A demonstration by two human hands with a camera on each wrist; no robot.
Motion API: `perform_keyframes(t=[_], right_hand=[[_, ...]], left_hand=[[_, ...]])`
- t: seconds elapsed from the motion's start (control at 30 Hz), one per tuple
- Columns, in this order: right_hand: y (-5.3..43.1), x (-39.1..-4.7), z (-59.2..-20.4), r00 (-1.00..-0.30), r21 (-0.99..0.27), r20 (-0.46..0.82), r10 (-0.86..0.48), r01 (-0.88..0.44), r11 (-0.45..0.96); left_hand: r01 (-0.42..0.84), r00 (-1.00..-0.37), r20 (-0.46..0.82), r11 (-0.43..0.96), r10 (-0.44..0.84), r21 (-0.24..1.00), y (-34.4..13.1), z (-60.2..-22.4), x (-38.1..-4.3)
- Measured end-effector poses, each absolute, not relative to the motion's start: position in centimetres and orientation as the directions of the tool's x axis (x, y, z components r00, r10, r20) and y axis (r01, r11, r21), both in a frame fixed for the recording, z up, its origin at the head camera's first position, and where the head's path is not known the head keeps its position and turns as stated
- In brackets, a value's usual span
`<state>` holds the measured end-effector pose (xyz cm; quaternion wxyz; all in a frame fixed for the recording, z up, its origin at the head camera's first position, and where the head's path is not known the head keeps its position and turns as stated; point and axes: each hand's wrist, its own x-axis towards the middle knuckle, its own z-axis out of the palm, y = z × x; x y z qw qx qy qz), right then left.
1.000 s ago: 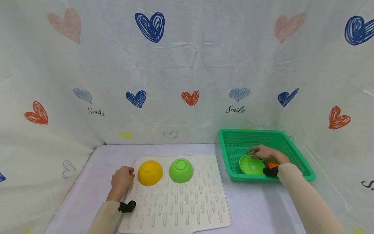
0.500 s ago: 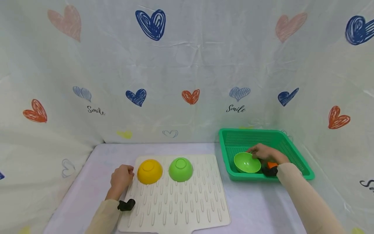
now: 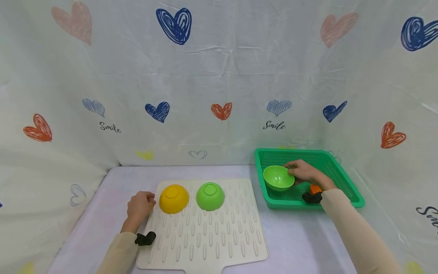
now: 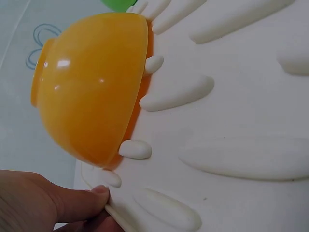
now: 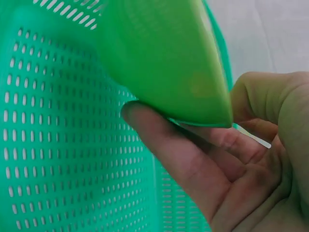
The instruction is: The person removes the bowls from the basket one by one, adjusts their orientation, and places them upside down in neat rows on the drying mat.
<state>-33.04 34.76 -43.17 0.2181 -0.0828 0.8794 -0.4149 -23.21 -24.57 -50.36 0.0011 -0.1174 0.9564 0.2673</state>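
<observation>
My right hand (image 3: 303, 172) grips the rim of a light green bowl (image 3: 278, 179), held mouth up over the green basket (image 3: 356, 196). In the right wrist view the thumb is at the rim of the green bowl (image 5: 164, 63) and the fingers lie under its side. My left hand (image 3: 139, 207) pinches the left edge of the white draining board (image 3: 205, 243), thumb on top, as the left wrist view shows. Beside it an orange-yellow bowl (image 3: 173, 199) stands upside down on the board. A second green bowl (image 3: 210, 196) lies upside down to its right.
An orange object (image 3: 315, 188) lies in the basket, partly hidden by my right wrist. Raised white ridges (image 4: 178, 94) cover the board. A white curtain printed with hearts (image 3: 221, 111) hangs behind the table and at both sides.
My right hand has taken hold of the green bowl in the basket and raised it, moving it left and away from me. The left hand stays at the board's edge.
</observation>
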Motion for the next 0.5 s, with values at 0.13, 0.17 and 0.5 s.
perform_keyframes(t=[0.13,0.17,0.5], right_hand=[[34.6,-32.9,-42.6,-0.907,-0.783,-0.288,-0.306,0.038,0.621],[34.6,-32.9,-42.5,-0.908,-0.786,-0.283,-0.308,0.036,0.617],[33.5,-32.2,-41.1,-0.926,-0.827,-0.197,-0.322,-0.020,0.562]], left_hand=[[-0.197,-0.977,-0.036,0.823,-0.211,0.533,-24.9,-50.9,-23.2],[-0.192,-0.978,-0.031,0.819,-0.208,0.541,-25.0,-51.0,-23.2],[-0.182,-0.981,-0.040,0.817,-0.192,0.546,-25.1,-50.9,-23.5]])
